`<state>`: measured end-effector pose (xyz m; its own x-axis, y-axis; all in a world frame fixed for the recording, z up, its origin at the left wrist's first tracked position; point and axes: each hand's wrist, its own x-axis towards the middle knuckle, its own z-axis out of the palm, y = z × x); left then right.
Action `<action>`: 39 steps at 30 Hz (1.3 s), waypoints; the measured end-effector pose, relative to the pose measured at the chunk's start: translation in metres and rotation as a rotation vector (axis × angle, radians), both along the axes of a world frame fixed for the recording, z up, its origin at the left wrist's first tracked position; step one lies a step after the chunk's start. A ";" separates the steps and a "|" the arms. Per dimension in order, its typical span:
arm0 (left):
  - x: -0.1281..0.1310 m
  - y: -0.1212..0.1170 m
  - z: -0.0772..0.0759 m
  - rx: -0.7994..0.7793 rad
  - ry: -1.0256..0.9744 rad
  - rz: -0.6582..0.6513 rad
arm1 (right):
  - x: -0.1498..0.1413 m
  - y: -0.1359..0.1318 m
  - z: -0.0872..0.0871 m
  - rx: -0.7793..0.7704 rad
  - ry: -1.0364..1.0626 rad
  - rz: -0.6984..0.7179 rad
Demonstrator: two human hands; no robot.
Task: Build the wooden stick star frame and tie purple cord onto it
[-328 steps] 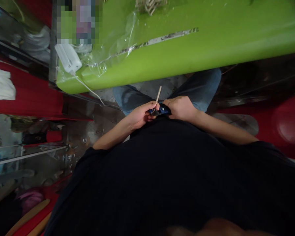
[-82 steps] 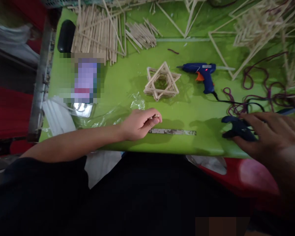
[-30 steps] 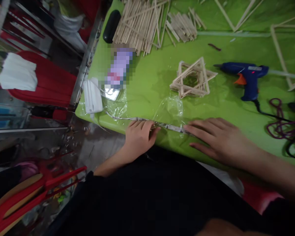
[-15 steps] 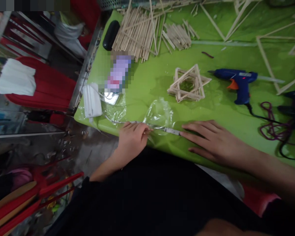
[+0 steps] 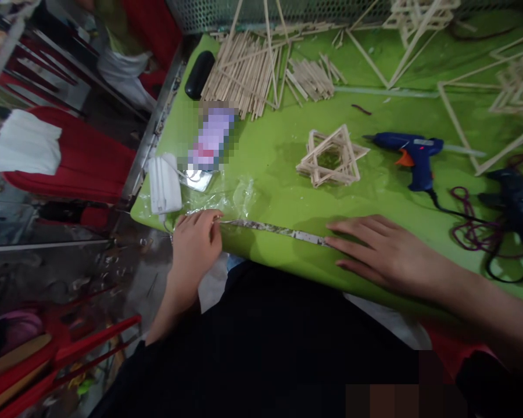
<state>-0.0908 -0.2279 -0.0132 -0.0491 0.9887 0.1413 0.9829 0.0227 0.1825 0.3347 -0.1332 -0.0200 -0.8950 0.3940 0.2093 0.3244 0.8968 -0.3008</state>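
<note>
My left hand (image 5: 197, 241) is closed at the table's near edge, low on the left. Pale ends of short wooden sticks (image 5: 218, 219) peek out by its thumb; most of them is hidden in the fist. Crumpled clear plastic film (image 5: 239, 200) lies right against this hand. From there a worn, whitish strip (image 5: 279, 229) runs along the green tabletop to my right hand (image 5: 386, 247). That hand lies flat with fingers spread, its fingertips at the strip's right end. Beyond the hands sits a star-shaped frame of stacked sticks (image 5: 331, 180).
A blue glue gun (image 5: 412, 150) with its light on lies at right, near purple cord (image 5: 462, 223) and a dark tool (image 5: 516, 200). Stick piles (image 5: 246, 72), a phone (image 5: 213, 136) and a white power bank (image 5: 164, 186) lie left. Larger stick frames (image 5: 455, 125) stand behind.
My left hand has slid left along the table edge, and the plastic film has shifted left, uncovering more of the strip. My right hand stays flat. Earlier it was at the dark tool.
</note>
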 end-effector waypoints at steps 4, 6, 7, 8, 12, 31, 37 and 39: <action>0.012 0.011 -0.009 -0.089 -0.067 0.022 | 0.000 0.001 0.001 -0.029 -0.010 -0.010; 0.011 0.017 -0.011 -0.192 -0.050 0.010 | 0.002 0.001 0.002 -0.021 0.003 -0.009; 0.009 0.018 -0.010 -0.246 -0.048 -0.007 | 0.002 0.001 0.002 -0.014 0.013 -0.004; 0.006 0.019 -0.007 -0.294 -0.051 -0.028 | 0.003 0.001 0.003 -0.012 0.019 -0.005; -0.002 0.023 0.027 -0.424 0.033 -0.241 | 0.007 0.001 0.011 -0.010 0.035 -0.018; 0.181 0.129 0.008 -0.441 -0.403 -0.937 | 0.026 0.000 0.021 0.080 0.211 -0.365; 0.168 0.132 -0.003 -0.611 -0.490 -0.930 | 0.004 -0.005 0.018 -0.066 0.235 -0.510; 0.164 0.134 -0.003 -0.640 -0.563 -0.921 | -0.002 -0.006 0.021 -0.132 0.223 -0.627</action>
<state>0.0730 -0.0939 -0.0161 0.7980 0.5712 -0.1922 0.4700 -0.3903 0.7917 0.3326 -0.1394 0.0007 -0.4297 0.8595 0.2768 0.6891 0.5103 -0.5146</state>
